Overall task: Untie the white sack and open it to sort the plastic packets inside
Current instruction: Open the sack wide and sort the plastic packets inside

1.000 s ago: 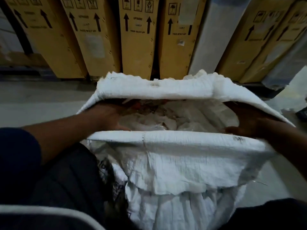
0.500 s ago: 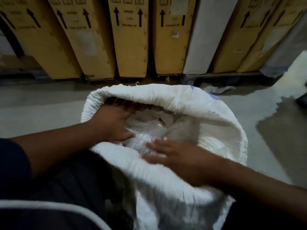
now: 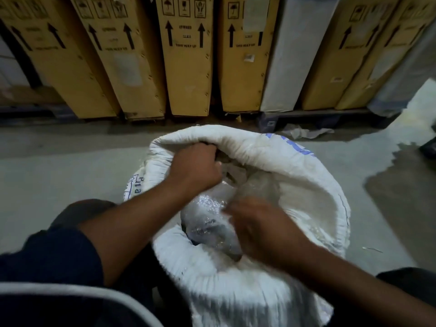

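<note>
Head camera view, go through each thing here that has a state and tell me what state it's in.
white sack: untied, mouth open, rim rolled down.
plastic packets: inside the sack, none lifted out.
left hand: curled, gripping the far rim.
right hand: blurred, on the packets; grip unclear.
cardboard boxes: upright, closed.

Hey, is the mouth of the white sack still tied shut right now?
No, the white sack gapes open with its rim rolled down, and both hands reach in among clear plastic packets.

Tall cardboard cartons (image 3: 187, 67): each bore black upward arrows; the central one read "UPWARD" and "THIS WAY UP", with umbrella, glass and hands handling symbols above. White sack (image 3: 259, 279): carried blue printing on its outer left side, partly legible as "Pla"; remainder unreadable.
</note>
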The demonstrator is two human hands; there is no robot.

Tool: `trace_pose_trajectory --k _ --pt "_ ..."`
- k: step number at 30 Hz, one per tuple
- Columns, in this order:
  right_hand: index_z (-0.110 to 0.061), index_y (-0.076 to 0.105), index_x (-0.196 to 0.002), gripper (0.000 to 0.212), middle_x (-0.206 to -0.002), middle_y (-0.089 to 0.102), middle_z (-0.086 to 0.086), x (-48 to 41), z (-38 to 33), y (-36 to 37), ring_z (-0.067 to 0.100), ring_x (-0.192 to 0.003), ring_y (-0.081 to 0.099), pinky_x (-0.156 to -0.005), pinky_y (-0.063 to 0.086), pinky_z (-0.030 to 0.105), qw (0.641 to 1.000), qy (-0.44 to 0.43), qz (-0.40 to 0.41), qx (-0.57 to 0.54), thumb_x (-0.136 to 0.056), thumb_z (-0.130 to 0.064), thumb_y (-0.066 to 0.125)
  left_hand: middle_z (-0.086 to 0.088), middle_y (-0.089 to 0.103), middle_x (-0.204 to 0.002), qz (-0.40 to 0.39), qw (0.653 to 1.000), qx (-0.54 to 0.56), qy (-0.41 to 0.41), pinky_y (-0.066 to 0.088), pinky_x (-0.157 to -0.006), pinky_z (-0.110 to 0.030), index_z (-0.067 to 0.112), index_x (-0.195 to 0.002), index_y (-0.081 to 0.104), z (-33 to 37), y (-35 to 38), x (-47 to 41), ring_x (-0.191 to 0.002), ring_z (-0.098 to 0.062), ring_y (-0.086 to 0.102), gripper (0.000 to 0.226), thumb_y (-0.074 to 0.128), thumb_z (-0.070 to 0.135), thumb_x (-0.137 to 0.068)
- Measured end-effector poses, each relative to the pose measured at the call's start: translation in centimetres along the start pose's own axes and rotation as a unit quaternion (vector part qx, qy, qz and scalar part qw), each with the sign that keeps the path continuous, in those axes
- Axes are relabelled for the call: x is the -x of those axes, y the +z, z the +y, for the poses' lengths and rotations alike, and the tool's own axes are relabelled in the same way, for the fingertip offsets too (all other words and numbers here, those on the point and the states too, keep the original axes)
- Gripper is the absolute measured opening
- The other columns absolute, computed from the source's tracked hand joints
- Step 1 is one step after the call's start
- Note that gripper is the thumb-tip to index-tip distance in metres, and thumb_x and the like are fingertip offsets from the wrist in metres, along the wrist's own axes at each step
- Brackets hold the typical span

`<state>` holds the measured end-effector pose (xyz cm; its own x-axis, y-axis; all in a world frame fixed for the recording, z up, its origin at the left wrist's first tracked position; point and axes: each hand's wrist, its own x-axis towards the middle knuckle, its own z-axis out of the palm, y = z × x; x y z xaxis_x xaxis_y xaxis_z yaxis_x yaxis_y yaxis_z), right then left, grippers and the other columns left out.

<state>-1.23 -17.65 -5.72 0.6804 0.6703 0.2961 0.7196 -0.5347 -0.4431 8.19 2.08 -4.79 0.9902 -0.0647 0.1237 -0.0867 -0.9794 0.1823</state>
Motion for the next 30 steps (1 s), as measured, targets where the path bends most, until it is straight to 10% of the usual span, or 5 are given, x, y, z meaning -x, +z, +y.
trace_pose_trajectory --k 4,7,11,25,30 --pt "-0.022 0.034 -0.158 0.084 -0.164 0.033 0.01 -1.7 5.3 -0.6 0.032 -0.147 0.037 -0.116 0.041 0.047 0.981 0.137 0.008 0.14 -0.082 -0.029 0.069 0.004 0.067 -0.128 0.076 0.99 0.112 0.031 0.053 -0.097 -0.043 0.029 -0.132 0.06 0.7 1.6 3.8 -0.118 -0.021 0.063 0.045 0.055 0.046 -0.091" --pt "-0.025 0.014 -0.164 0.1 -0.173 0.007 0.01 -1.8 9.2 -1.9 0.032 -0.16 0.007 -0.127 0.016 0.055 0.962 0.14 -0.019 0.235 -0.084 -0.047 0.069 -0.001 0.021 -0.171 0.074 0.99 0.038 0.114 0.018 -0.128 -0.048 0.025 -0.163 0.025 -0.7 3.3 4.1 -0.158 -0.023 0.019 0.085 0.054 0.054 -0.089" --pt "-0.026 0.005 -0.166 0.107 -0.174 -0.004 0.006 -1.0 12.8 -2.1 0.026 -0.16 -0.008 -0.128 -0.005 0.048 0.952 0.161 -0.028 0.258 -0.082 -0.055 0.067 -0.001 -0.009 -0.174 0.028 0.994 -0.028 0.099 0.004 -0.129 -0.053 0.024 -0.166 0.002 -2.8 5.4 2.9 -0.161 -0.025 -0.009 0.104 0.049 0.069 -0.085" --pt "-0.017 0.009 -0.166 0.105 -0.173 0.002 0.006 -1.9 22.2 -2.7 0.017 -0.159 -0.003 -0.126 -0.009 0.023 0.962 0.203 0.047 0.179 -0.087 -0.064 0.06 -0.007 0.026 -0.17 0.091 0.996 -0.005 -0.016 0.02 -0.128 -0.049 0.019 -0.165 0.008 -7.4 5.6 -3.5 -0.156 -0.026 0.024 0.111 0.044 0.086 -0.085" --pt "-0.024 0.003 -0.166 0.112 -0.174 -0.007 0.004 -1.9 22.2 -2.2 0.02 -0.16 -0.011 -0.13 -0.002 0.044 0.952 0.254 -0.029 0.166 -0.08 -0.083 0.046 -0.006 0.022 -0.171 0.055 0.998 0.013 -0.015 0.019 -0.128 -0.049 0.02 -0.166 0.003 -7.1 6.8 -3.1 -0.157 -0.024 0.021 0.116 0.039 0.092 -0.082"
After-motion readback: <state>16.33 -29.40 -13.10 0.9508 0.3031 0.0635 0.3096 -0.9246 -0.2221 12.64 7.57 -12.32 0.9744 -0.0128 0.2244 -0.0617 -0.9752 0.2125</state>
